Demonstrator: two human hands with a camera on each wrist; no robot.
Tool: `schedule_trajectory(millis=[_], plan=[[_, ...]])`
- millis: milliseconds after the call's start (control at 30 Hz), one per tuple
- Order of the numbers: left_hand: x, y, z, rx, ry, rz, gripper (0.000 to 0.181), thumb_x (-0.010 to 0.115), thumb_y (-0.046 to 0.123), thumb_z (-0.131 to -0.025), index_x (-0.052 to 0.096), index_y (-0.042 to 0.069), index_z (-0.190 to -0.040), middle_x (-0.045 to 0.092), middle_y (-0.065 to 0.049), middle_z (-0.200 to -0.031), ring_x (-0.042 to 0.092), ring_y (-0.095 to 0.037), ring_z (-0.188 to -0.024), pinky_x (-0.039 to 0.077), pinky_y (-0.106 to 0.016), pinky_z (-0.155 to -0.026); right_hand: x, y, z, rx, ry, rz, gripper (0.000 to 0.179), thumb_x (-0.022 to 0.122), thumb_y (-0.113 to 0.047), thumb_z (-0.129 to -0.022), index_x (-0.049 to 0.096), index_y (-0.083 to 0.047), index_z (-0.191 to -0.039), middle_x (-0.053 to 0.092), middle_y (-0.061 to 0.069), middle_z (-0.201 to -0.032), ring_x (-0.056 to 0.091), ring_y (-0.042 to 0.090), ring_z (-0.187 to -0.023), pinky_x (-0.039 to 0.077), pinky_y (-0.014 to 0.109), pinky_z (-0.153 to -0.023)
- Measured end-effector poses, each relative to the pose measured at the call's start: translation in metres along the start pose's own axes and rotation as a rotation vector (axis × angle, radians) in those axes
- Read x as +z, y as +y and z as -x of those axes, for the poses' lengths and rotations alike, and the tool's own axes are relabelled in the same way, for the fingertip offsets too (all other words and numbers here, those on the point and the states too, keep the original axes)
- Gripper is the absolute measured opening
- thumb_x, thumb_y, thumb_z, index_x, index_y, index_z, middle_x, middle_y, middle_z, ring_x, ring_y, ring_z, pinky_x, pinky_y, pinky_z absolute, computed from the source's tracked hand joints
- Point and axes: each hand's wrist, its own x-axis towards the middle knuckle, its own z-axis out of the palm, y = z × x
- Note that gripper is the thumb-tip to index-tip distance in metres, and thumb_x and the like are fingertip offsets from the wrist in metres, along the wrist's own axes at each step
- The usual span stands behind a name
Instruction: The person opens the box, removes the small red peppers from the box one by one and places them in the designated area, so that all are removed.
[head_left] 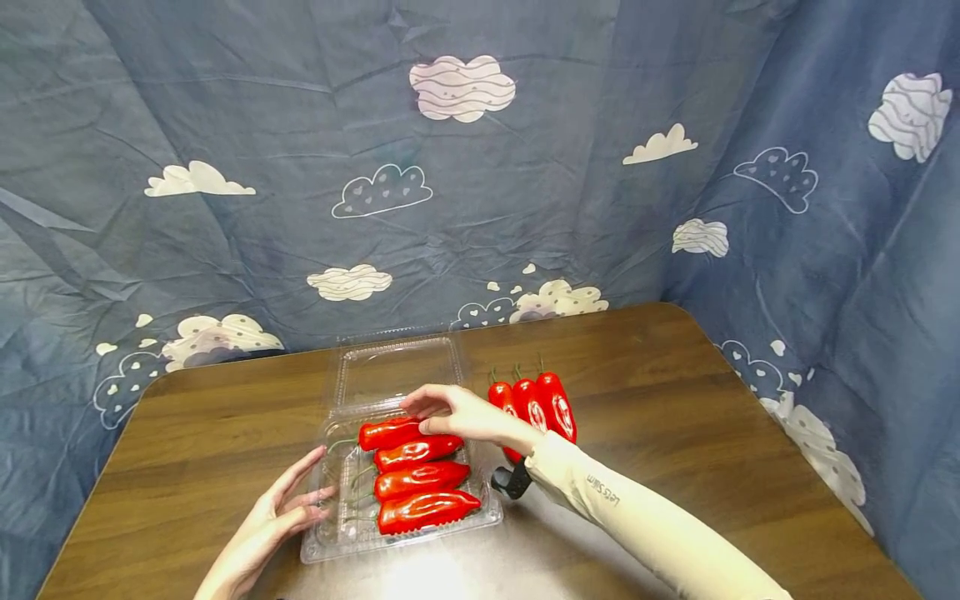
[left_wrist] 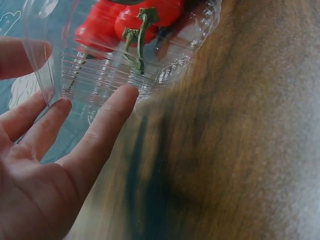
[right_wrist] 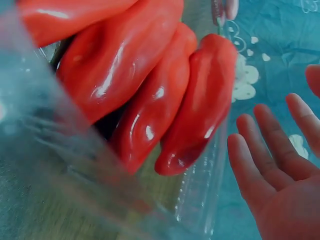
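Note:
A clear plastic clamshell container (head_left: 401, 546) stands with its lid folded back, and several glossy red peppers (head_left: 422, 479) with green stems lie side by side in it. My left hand (head_left: 273, 521) is at the container's left side, its fingers extended and touching the ribbed clear wall (left_wrist: 100, 75) in the left wrist view. Over the farthest pepper (head_left: 388, 433) in the container hovers my right hand (head_left: 457, 414). Its fingers (right_wrist: 272, 145) are spread and hold nothing in the right wrist view. Whether the right fingertips brush that pepper, I cannot tell.
Three more red peppers (head_left: 531, 406) lie on the wooden table (head_left: 645, 400) to the right of the container, partly behind my right forearm. The clear lid (head_left: 397, 371) lies toward the table's back edge. A blue cloud-print curtain (head_left: 525, 183) hangs behind.

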Motion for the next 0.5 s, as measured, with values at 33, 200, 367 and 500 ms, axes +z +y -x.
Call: schedule_trajectory(millis=[33,200,367,500], plan=[[0.000,0.000,0.000,0.003,-0.004,0.002,0.060,0.040,-0.006,-0.097,0.019,0.005,-0.152,0.031,0.019,-0.145,0.052,-0.017,-0.120,0.049,-0.033,-0.093,0.002,0.001,-0.002,0.002,-0.009,0.014,0.037,0.056,0.006,-0.087,0.052,0.012,-0.124,0.057,0.028,-0.121,0.055,0.037,-0.114,0.044,0.034,-0.099],[0.000,-0.001,0.002,0.005,-0.009,0.009,0.061,0.041,-0.007,-0.096,0.019,0.005,-0.152,0.031,0.020,-0.145,0.052,-0.017,-0.120,0.049,-0.033,-0.093,0.008,0.003,-0.009,0.044,-0.036,0.046,0.039,0.057,0.005,-0.086,0.053,0.010,-0.125,0.057,0.025,-0.124,0.052,0.035,-0.118,0.040,0.040,-0.103],[0.001,-0.002,0.001,0.002,0.002,0.005,0.062,0.041,-0.006,-0.096,0.020,0.007,-0.152,0.030,0.018,-0.146,0.052,-0.017,-0.120,0.049,-0.033,-0.093,0.010,0.004,-0.014,0.054,-0.057,0.126,0.040,0.059,0.003,-0.086,0.055,0.006,-0.126,0.058,0.020,-0.124,0.053,0.031,-0.119,0.039,0.033,-0.103],[0.001,-0.002,0.001,0.011,-0.001,0.000,0.062,0.041,-0.007,-0.096,0.020,0.008,-0.152,0.027,0.017,-0.147,0.052,-0.017,-0.120,0.049,-0.033,-0.093,0.011,0.004,-0.016,0.051,-0.065,0.196,0.040,0.061,0.002,-0.085,0.057,0.002,-0.125,0.060,0.015,-0.123,0.054,0.025,-0.118,0.039,0.026,-0.101]])
